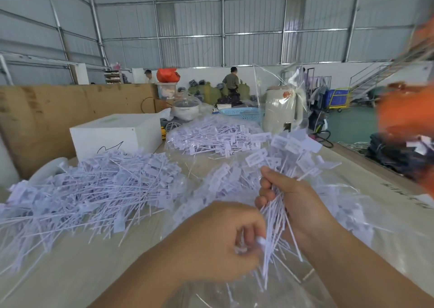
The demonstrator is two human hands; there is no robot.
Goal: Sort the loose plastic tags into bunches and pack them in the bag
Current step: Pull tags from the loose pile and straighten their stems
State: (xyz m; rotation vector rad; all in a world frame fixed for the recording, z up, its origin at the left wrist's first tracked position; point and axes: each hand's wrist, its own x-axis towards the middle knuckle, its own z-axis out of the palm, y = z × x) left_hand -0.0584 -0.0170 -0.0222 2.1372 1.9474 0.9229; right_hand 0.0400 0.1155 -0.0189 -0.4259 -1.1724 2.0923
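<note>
My right hand (298, 204) grips a bunch of white plastic tags (281, 152) by their thin stems, the flat heads fanning up and away. My left hand (223, 237) pinches the lower ends of those stems (270, 244), fingers curled. A big loose heap of tags (89, 190) lies on the table to the left. A clear plastic bag (352, 237) spreads under and to the right of my hands, with tags lying on it. Another pile of tags (216, 136) sits in clear plastic further back.
A white box (112, 134) stands at the back left before a cardboard wall (47, 110). A blue basket (242, 114) and a wrapped white kettle (281, 110) stand behind. A blurred person in orange (406, 110) is at the right edge.
</note>
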